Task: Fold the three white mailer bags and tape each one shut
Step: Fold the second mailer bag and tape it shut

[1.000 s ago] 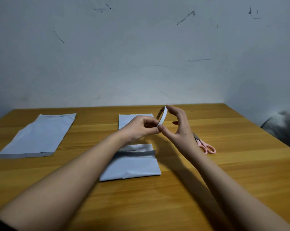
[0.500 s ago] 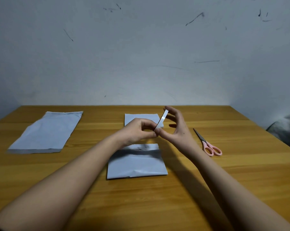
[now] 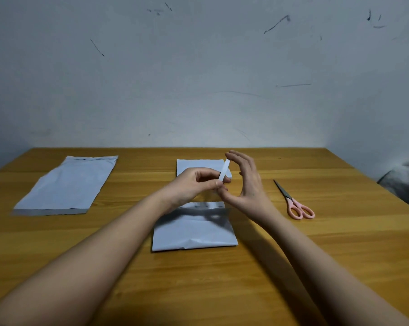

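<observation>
Holding a short white tape strip (image 3: 224, 171) upright above the surface (image 3: 339, 243), the left hand (image 3: 194, 184) pinches its lower end, while the right hand (image 3: 248, 184) touches that end with its thumb, fingers relaxed apart. The folded mailer bag (image 3: 194, 229) lies directly below and nearer, its folded edge running left to right. An unfolded bag (image 3: 65, 187) waits far left.

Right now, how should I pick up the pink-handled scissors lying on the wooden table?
Take the pink-handled scissors by the handle loops at their near end, coming from above with the right hand: they lie flat and closed, blades pointing away toward the wall.
</observation>
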Tool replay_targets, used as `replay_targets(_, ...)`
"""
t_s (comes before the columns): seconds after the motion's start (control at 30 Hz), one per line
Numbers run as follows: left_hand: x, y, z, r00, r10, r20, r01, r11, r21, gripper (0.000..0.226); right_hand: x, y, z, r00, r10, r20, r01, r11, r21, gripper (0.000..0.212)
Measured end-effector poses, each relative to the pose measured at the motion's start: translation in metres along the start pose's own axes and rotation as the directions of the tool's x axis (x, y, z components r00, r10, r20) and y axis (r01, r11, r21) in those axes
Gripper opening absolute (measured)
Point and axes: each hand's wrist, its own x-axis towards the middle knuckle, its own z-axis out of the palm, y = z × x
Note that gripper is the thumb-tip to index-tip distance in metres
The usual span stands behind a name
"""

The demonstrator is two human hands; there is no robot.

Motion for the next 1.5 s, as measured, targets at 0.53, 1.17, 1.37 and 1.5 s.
replay_targets(0.53, -0.001, -0.007, 0.000, 0.999, 0.017, 0.027, -0.018, 0.999, 0.046, 0.020, 0.004, -0.002, -0.009, 0.967, 0.219, 0.127, -0.253, 0.864, 0.436, 0.060)
replay_targets(1.17, 0.000, 0.001, 0.003, 0.998, 0.001, -0.067, -0.017, 0.971, -0.237, 0.018, 0.004, -0.009, -0.002, 0.998, -0.054, 0.023, 0.049, 0.980, 0.192, 0.047)
replay_targets(1.37, -0.003, 0.001, 0.001, 0.998, 0.033, -0.046, -0.037, 0.996, -0.079, 0.020, 0.010, -0.010, -0.007, 0.994, 0.098, 0.045, -0.106, 0.959, 0.264, 0.049)
replay_targets(1.5, -0.003, 0.002, 0.001, 0.998, 0.051, -0.037, -0.052, 0.998, -0.030, 0.023, 0.012, -0.007, -0.007, 0.972, 0.210, 0.105, -0.235, 0.885, 0.401, 0.054)
